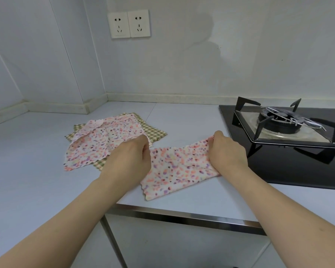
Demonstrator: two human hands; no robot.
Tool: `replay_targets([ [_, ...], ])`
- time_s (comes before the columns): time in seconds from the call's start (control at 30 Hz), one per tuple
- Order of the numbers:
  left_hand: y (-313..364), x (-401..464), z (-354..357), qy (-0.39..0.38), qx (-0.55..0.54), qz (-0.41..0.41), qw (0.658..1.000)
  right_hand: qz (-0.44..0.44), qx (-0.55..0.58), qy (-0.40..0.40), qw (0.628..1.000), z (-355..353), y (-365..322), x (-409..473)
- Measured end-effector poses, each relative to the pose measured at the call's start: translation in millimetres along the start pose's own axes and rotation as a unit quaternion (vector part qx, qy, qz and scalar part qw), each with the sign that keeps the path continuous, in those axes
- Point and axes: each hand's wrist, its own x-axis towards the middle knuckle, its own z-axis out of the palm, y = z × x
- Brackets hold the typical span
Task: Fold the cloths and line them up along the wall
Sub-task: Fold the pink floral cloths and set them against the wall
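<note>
Speckled cloth (179,169): pinched at both far corners by left hand (132,157) and right hand (227,151); long axis spans between them; near edge by counter (37,180) front. Cloth pile (108,140) beyond left grip; stove (290,132) beside right; bare counter toward wall (182,64).

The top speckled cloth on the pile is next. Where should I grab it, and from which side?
Pinch the two near corners of the speckled cloth and come from the counter's front edge. Its near scalloped hem lies flat and overhangs the checked cloths onto bare counter, so fingers can slip under. The far-left corner is flipped over, a poorer hold. Both the left hand and right hand are busy pinching the other cloth.
</note>
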Motion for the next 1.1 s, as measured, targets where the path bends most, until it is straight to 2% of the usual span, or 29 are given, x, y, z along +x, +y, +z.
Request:
replay_targets([
  [0.07, -3, 1, 2, -0.005, -0.014, -0.032, 0.999, 0.002, 0.001, -0.004, 1.000, 0, 0, 0],
  [0.2, -13, 3, 12, -0.037, 0.031, -0.061, 0.997, 0.000, -0.008, -0.007, 1.000, 2, 1, 2],
  [0.33, -15, 7, 22, -0.058, 0.096, -0.056, 0.992, 0.003, -0.025, -0.029, 0.999, 0, 1, 4],
  [0.43, -12, 8, 16, -0.080, 0.107, -0.045, 0.990, -0.003, -0.042, -0.078, 0.996, -4, 1, 11],
  [0.53, 0, 10, 7, -0.023, 0.094, -0.024, 0.995, -0.023, -0.039, -0.125, 0.991, -10, 2, 20],
  [0.6, 27, 16, 9, 0.005, 0.024, -0.002, 1.000, -0.031, -0.028, -0.146, 0.988, -11, 6, 24],
  [0.67, 59, 21, 25, -0.042, -0.047, 0.002, 0.998, -0.035, -0.019, -0.157, 0.987, -11, 9, 29],
  [0.73, 82, 23, 47, -0.070, -0.066, -0.012, 0.995, -0.040, 0.000, -0.158, 0.987, -9, 15, 34],
  [0.87, 89, 12, 79, -0.115, 0.049, -0.016, 0.992, -0.061, 0.049, -0.117, 0.990, -6, 23, 29],
  [0.97, 84, 6, 79, -0.165, 0.047, -0.022, 0.985, -0.082, 0.019, -0.077, 0.993, -4, 21, 22],
  [1.1, 71, -2, 62, -0.230, 0.062, -0.045, 0.970, -0.092, -0.017, -0.071, 0.993, -3, 18, 21],
])
